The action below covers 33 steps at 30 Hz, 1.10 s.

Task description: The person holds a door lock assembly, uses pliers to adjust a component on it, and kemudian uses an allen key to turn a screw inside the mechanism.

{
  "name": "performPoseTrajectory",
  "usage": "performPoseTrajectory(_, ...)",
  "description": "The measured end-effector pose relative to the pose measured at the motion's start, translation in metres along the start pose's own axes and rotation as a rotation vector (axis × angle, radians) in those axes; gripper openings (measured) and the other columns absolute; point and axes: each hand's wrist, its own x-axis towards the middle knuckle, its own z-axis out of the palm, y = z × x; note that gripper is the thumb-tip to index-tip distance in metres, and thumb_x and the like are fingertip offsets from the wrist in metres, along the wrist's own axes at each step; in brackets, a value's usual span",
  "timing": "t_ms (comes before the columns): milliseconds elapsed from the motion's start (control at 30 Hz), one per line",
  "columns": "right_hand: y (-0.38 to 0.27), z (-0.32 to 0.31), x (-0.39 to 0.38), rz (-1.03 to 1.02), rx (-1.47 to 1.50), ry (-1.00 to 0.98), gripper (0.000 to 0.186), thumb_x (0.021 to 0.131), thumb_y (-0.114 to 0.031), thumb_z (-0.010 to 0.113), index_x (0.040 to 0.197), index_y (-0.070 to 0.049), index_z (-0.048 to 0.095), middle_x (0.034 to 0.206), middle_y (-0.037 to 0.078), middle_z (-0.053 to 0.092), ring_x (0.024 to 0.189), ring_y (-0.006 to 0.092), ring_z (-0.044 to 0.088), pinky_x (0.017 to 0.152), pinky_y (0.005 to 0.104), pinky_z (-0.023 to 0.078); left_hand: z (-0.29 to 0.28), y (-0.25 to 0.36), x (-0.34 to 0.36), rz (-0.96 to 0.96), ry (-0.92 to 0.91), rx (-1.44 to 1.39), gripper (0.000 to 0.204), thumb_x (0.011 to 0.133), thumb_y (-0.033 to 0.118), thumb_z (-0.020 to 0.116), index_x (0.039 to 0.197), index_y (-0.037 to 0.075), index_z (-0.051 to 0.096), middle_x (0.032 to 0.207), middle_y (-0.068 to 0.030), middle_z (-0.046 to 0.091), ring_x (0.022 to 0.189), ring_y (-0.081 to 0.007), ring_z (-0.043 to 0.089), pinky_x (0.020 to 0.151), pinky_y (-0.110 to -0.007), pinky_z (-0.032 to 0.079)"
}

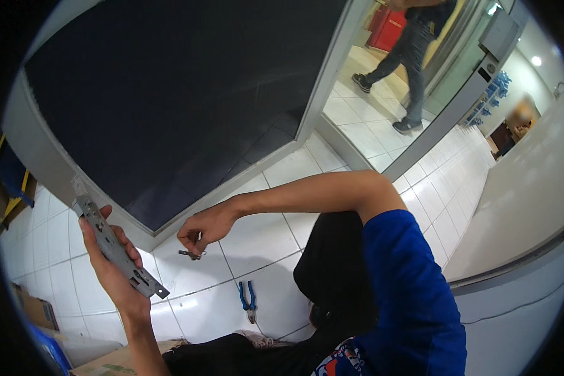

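My left hand [109,257] grips a long grey metal mortise lock [114,245], its fingers wrapped round the case. The lock is tilted, with its upper end close to the door frame. My right hand [205,227] pinches a small dark metal piece with a thin loop [193,254] just above the floor tiles; whether it is a key cannot be made out. A pair of pliers [248,301] with blue handles lies on the floor below my right hand, apart from both hands.
A dark door panel [188,94] in a light frame [232,183] stands in front of me. Beyond a glass door [373,128], a person [410,59] is walking. Cardboard [116,362] and a blue object [47,348] sit at the lower left. A white wall [520,194] runs along the right.
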Motion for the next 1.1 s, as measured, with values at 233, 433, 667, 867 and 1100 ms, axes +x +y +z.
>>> performPoseTrajectory(233,-0.033,-0.019,-0.011,0.098,0.223,0.164,0.013,0.1,-0.013,0.061,0.099,0.0,0.062,0.094,0.009,0.068,0.084,0.0187,0.069,0.088,0.0348,0.054,-0.003,-0.016,0.007,-0.194,-0.097,-0.229,0.068,0.108,0.062,0.041,0.142,0.004,0.056,0.09,0.0013,0.052,0.072,-0.0048,0.051,0.068,-0.02,0.046)
performPoseTrajectory(433,-0.058,-0.039,-0.006,0.03,0.358,0.485,0.05,0.107,-0.046,0.059,0.081,-0.003,0.064,0.076,0.002,0.053,0.068,0.0135,0.055,0.059,0.0307,0.047,-0.015,-0.019,0.022,-0.186,-0.007,-0.331,0.061,0.112,0.052,0.04,0.147,0.004,0.051,0.112,-0.0019,0.062,0.088,-0.0083,0.054,0.087,-0.029,0.047)
performPoseTrajectory(667,-0.067,-0.02,-0.02,0.294,0.333,0.33,0.062,0.105,-0.067,0.048,0.088,-0.01,0.065,0.069,-0.006,0.037,0.06,0.0072,0.033,0.052,0.0265,0.029,0.001,-0.034,0.037,-0.241,-0.118,-0.369,0.057,0.115,0.043,0.027,0.143,0.002,0.054,0.101,-0.0071,0.065,0.085,-0.0158,0.062,0.079,-0.031,0.055)
performPoseTrajectory(867,-0.099,0.007,-0.009,0.087,0.245,0.282,0.06,0.104,-0.058,0.057,0.107,0.0,0.073,0.084,0.003,0.057,0.078,0.0128,0.054,0.07,0.0316,0.046,-0.009,-0.035,0.038,-0.205,-0.187,-0.309,0.062,0.114,0.052,0.018,0.134,0.006,0.055,0.112,-0.0123,0.069,0.089,-0.017,0.062,0.083,-0.035,0.056)
performPoseTrajectory(1100,-0.101,0.007,-0.015,0.089,0.185,0.351,0.037,0.096,-0.036,0.078,0.101,0.0,0.071,0.093,0.005,0.066,0.079,0.0129,0.062,0.074,0.0308,0.052,-0.002,-0.031,0.031,-0.154,-0.197,-0.337,0.059,0.114,0.051,0.021,0.139,0.008,0.054,0.125,-0.013,0.068,0.102,-0.0181,0.062,0.095,-0.036,0.054)
